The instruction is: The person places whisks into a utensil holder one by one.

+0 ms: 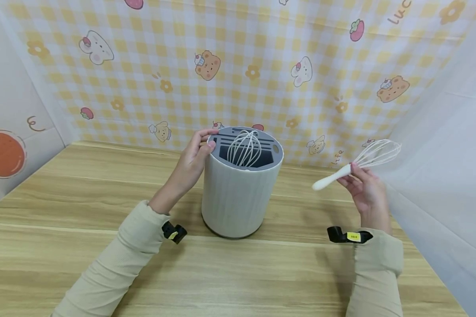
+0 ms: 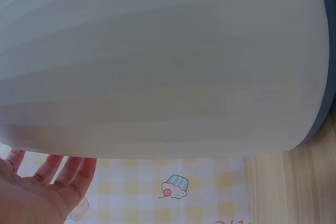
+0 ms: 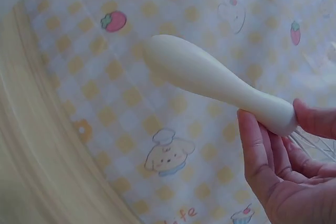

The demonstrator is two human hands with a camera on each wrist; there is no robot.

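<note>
A round, off-white utensil holder [image 1: 238,198] with a grey slotted top stands on the table, filling much of the left wrist view. One whisk [image 1: 244,149] sits in its large front compartment, wire loops up, handle hidden inside. My left hand [image 1: 193,159] holds the holder at the left of its rim, thumb on the near side and fingers round the far side. To the right of the holder, my right hand [image 1: 366,189] pinches a second whisk [image 3: 220,80] where its white handle meets the wires. That whisk is tilted in the air, handle end pointing down-left toward the holder.
The wood-grain table [image 1: 158,268] runs back to a yellow checked cloth [image 1: 238,57] hanging close behind the holder. White sheets hang at the left [image 1: 8,88] and right [image 1: 452,176]. Narrow slots and a small oval hole [image 1: 275,149] mark the holder's top.
</note>
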